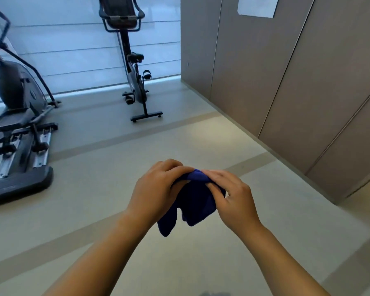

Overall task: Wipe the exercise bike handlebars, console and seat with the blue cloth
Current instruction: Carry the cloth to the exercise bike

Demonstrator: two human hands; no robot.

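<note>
Together, left hand and right hand grasp the blue cloth; exercise bike stands well apart.

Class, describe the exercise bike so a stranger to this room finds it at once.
Look to the bright window wall at the back. Two machines stand before it; the exercise bike is the right-hand one, nearer the brown panelled wall. Unlike the bulky elliptical trainer, it is a slim upright post with pedals.

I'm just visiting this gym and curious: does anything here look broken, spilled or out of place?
Nothing stands out. The exercise bike and elliptical trainer stand upright on a clean floor, and both hands hold a bunched blue cloth.
</note>
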